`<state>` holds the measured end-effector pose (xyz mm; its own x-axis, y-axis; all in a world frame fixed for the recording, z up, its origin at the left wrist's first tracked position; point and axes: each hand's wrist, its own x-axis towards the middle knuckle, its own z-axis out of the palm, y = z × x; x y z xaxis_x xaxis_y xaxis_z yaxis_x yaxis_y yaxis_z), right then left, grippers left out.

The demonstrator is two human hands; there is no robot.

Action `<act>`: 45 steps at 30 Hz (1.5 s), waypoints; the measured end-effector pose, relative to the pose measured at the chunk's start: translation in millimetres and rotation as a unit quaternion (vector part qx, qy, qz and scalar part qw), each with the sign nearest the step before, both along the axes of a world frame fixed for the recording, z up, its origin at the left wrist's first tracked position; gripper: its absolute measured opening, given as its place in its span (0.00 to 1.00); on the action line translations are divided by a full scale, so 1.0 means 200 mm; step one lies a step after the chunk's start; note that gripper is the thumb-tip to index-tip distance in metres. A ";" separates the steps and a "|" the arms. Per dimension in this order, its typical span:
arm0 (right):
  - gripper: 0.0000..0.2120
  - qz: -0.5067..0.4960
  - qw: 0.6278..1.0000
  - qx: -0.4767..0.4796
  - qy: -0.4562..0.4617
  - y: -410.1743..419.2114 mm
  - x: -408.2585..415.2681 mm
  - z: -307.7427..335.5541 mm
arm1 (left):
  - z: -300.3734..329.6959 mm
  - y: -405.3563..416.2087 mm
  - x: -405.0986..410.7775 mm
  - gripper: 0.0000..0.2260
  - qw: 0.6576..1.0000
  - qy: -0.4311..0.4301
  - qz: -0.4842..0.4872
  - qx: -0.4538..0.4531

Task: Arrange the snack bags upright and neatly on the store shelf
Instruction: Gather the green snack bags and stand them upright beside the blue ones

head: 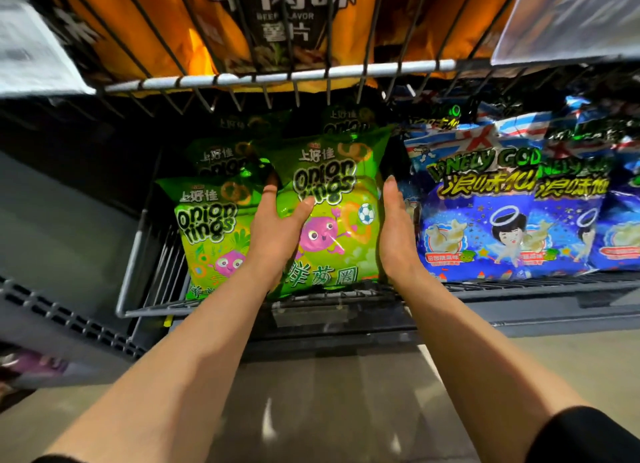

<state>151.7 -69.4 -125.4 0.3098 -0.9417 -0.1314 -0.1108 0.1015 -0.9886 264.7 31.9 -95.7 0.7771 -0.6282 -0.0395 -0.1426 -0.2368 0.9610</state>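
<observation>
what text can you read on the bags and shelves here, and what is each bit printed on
"Onion rings" and "上好佳": green bag between the left hand and right hand.
"Onion rings", "上好佳": left green bag.
"LONELY GOD", "浪味仙": blue bag.
"BEEF FLAVOR", "薯片": orange bag above.
Shelf tags and small blue-bag labels: too blurred to read.

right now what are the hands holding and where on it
The front green onion rings bag, held upright by its two side edges: left hand curled on its left edge, right hand flat against its right edge.
</observation>
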 end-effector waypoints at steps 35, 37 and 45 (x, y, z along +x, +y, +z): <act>0.42 0.013 0.929 -0.148 0.340 -0.19 0.31 -0.06 | -0.02 0.33 0.37 0.31 0.988 -0.057 0.134 -0.047; 0.52 0.011 0.951 -0.134 0.278 -0.16 0.31 -0.06 | -0.04 0.33 0.38 0.32 0.988 -0.054 0.136 -0.047; 0.20 -0.006 0.938 -0.209 0.276 -0.14 0.30 -0.07 | -0.04 0.34 0.39 0.31 0.988 -0.055 0.136 -0.040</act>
